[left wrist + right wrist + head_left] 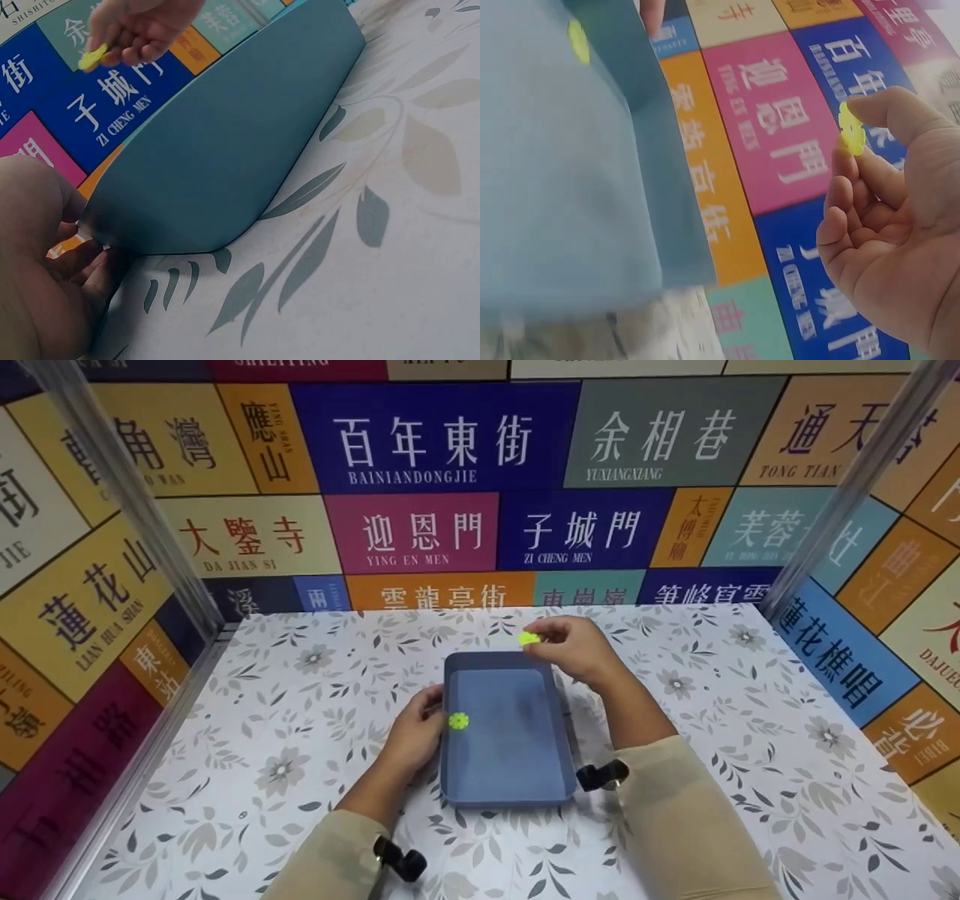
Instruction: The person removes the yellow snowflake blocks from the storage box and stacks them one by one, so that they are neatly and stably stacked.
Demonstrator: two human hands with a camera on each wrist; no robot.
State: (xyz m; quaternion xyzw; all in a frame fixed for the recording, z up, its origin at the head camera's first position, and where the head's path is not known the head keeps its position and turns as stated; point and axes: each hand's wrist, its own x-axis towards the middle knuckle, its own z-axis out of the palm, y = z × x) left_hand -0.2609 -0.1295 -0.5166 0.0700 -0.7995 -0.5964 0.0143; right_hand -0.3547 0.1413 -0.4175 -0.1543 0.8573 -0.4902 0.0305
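A blue-grey rectangular tray (510,735) lies on the table, its raised wall also showing in the left wrist view (217,135). My right hand (574,649) is above the tray's far right corner and pinches a yellow-green notched disc (529,637) between thumb and fingertips; its other fingers are curled in the right wrist view. A second notched disc (458,721) lies inside the tray against the left wall. My left hand (412,731) is beside that wall, its loosely bent fingers touching the outside of the tray. No thumb shows inside the rim.
The table (300,720) has a white cloth with grey leaves and flowers. Printed panels with Chinese lettering (427,435) stand behind and on both sides. Clear posts rise at the left (150,517) and right (832,502) back corners. Black clips (400,860) sit on both sleeves.
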